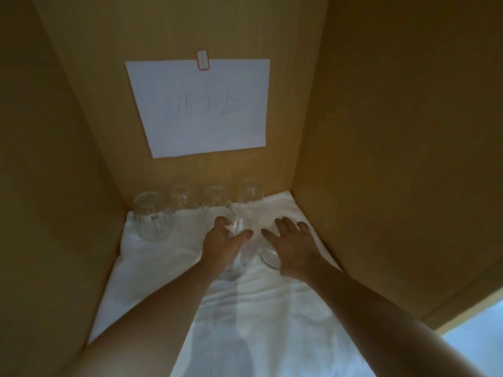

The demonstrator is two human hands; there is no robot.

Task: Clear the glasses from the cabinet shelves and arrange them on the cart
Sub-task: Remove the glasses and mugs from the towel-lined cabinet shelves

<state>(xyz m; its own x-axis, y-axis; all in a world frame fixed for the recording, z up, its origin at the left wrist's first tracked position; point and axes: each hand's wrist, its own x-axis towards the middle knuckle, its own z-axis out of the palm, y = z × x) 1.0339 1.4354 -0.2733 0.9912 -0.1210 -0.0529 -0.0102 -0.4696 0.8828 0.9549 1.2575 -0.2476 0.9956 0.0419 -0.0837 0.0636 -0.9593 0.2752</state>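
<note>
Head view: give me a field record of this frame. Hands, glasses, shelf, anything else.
setting: inside wooden cabinet
shelf lining: white cloth
left hand: fingers curled round a clear glass
right hand: open, fingers spread over a second glass
back row: four clear glasses along the rear wall
back wall: paper sheet, faint handwriting, unreadable
cart: not in view
</note>
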